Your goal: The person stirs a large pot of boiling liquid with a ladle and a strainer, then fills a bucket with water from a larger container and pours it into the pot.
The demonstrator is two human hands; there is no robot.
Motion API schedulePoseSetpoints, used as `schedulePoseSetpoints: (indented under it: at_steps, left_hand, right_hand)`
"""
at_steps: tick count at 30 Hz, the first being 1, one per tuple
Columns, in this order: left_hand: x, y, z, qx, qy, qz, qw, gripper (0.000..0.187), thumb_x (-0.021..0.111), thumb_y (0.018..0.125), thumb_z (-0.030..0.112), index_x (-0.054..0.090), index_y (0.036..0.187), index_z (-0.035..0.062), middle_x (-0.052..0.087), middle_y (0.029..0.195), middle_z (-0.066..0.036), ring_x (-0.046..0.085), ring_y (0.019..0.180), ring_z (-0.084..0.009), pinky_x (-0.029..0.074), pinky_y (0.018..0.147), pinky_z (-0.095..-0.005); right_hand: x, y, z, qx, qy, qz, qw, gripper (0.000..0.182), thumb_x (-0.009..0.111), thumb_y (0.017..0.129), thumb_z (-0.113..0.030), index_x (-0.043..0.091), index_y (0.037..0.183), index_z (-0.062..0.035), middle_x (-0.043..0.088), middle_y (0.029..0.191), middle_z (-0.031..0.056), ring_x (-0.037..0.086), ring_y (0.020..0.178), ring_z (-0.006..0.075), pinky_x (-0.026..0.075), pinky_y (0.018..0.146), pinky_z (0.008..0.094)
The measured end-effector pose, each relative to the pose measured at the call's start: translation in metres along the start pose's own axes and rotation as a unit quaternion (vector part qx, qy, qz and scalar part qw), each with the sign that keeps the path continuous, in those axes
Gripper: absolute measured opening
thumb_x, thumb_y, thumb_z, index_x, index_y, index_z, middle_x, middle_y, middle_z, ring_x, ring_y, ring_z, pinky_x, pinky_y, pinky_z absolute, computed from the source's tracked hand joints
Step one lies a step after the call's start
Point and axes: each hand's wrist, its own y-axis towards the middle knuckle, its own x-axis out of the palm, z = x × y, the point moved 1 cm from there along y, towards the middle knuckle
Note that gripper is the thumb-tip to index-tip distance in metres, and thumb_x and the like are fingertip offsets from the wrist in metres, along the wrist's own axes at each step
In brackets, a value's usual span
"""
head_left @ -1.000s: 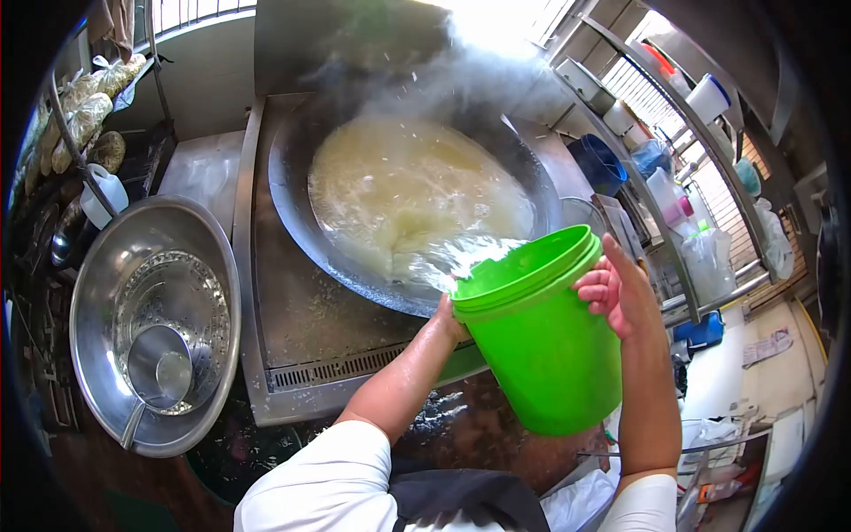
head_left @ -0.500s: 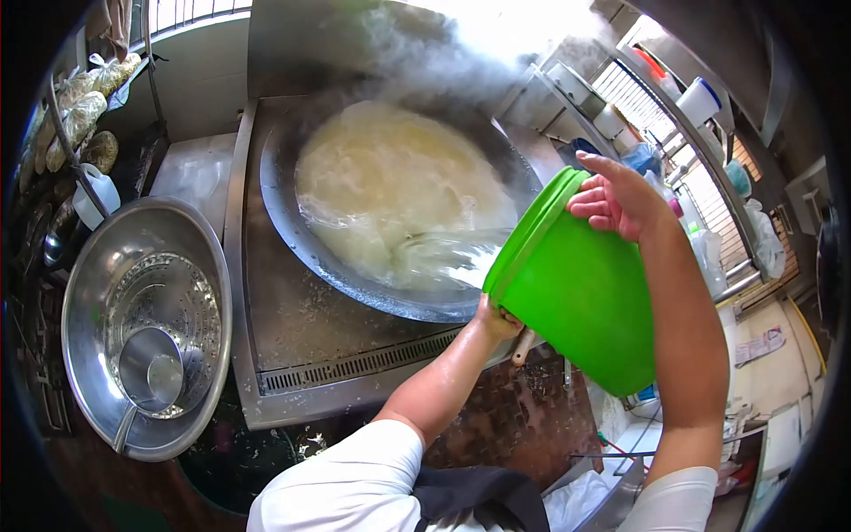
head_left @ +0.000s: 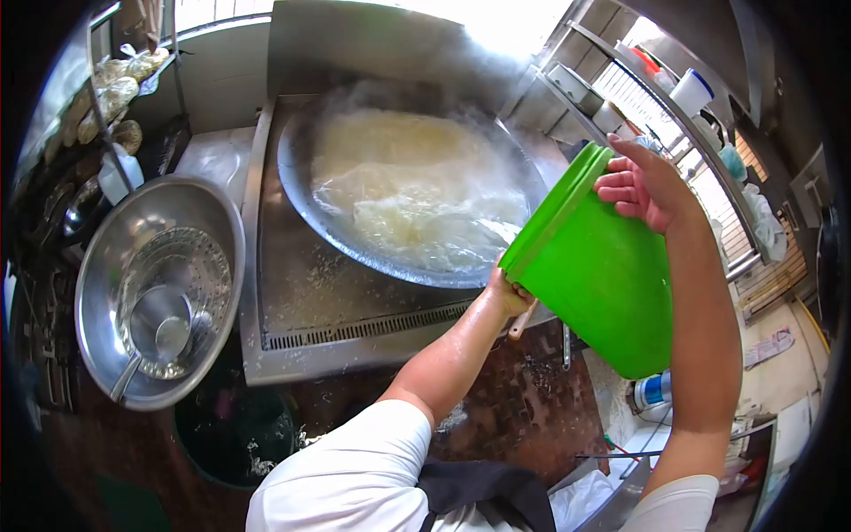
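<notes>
A bright green plastic bucket is tipped on its side in my hands, its mouth facing the large wok. My left hand is closed on the bucket's lower rim. Up by the top side of the rim, my right hand braces the bucket with curled fingers and a raised thumb. A thin stream of water falls from the mouth into the cloudy, bubbling liquid. The inside of the bucket is hidden from me.
On the left stands a steel basin with a perforated strainer and a long-handled ladle in it. A steel stove surrounds the wok. Shelves with containers line the right; a dark green tub sits on the floor.
The stream from the bucket has thinned, and the liquid in the wok churns more. My view has shifted slightly; both hands keep their hold on the tilted bucket.
</notes>
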Motion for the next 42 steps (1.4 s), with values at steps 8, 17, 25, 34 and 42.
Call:
schedulePoseSetpoints:
  at_steps: [8, 17, 25, 34, 42]
  left_hand:
    - [0.003, -0.205, -0.065, 0.127, 0.160, -0.036, 0.978, 0.048, 0.044, 0.090, 0.045, 0.060, 0.116, 0.0079, 0.068, 0.103, -0.007, 0.067, 0.084, -0.0194, 0.054, 0.064, -0.0317]
    - [-0.070, -0.526, -0.125, 0.336, 0.210, 0.177, 0.901, 0.045, 0.046, 0.092, 0.037, 0.060, 0.118, 0.0029, 0.067, 0.108, -0.010, 0.065, 0.096, -0.0222, 0.050, 0.089, -0.0367]
    - [-0.163, -0.754, -0.156, 0.511, 0.050, 0.324, 0.795, 0.057, 0.042, 0.090, 0.045, 0.056, 0.125, 0.0030, 0.063, 0.118, -0.016, 0.062, 0.105, -0.0286, 0.050, 0.092, -0.0433]
    - [-0.267, -0.863, -0.100, 0.432, -0.090, 0.454, 0.774, 0.054, 0.040, 0.094, 0.062, 0.056, 0.120, 0.0174, 0.063, 0.104, -0.005, 0.059, 0.090, -0.0211, 0.049, 0.078, -0.0362]
    - [-0.340, -0.869, -0.040, 0.477, -0.252, 0.424, 0.728, 0.049, 0.047, 0.092, 0.058, 0.056, 0.105, 0.0116, 0.057, 0.073, -0.009, 0.058, 0.055, -0.0208, 0.049, 0.043, -0.0294]
  right_hand:
    - [-0.029, -0.146, 0.105, -0.049, 0.154, -0.138, 0.977, 0.046, 0.060, 0.089, -0.049, 0.054, 0.108, -0.0069, 0.070, 0.081, 0.0106, 0.067, 0.058, 0.0151, 0.052, 0.048, 0.0234]
    - [0.152, -0.252, 0.220, -0.076, 0.225, -0.347, 0.907, 0.031, 0.055, 0.095, -0.029, 0.054, 0.108, -0.0011, 0.067, 0.074, 0.0121, 0.064, 0.057, 0.0162, 0.053, 0.053, 0.0240]
    - [0.408, -0.334, 0.201, 0.021, 0.072, -0.522, 0.850, 0.031, 0.072, 0.085, -0.028, 0.056, 0.091, -0.0030, 0.062, 0.069, 0.0049, 0.060, 0.056, 0.0107, 0.047, 0.053, 0.0223]
    - [0.662, -0.355, 0.208, 0.000, -0.052, -0.483, 0.874, 0.030, 0.075, 0.084, -0.025, 0.053, 0.086, -0.0049, 0.056, 0.062, 0.0009, 0.052, 0.047, 0.0076, 0.043, 0.042, 0.0215]
    - [0.783, -0.317, 0.224, 0.060, -0.133, -0.439, 0.887, 0.046, 0.076, 0.081, -0.028, 0.052, 0.105, 0.0037, 0.058, 0.068, 0.0064, 0.054, 0.047, 0.0119, 0.044, 0.041, 0.0247]
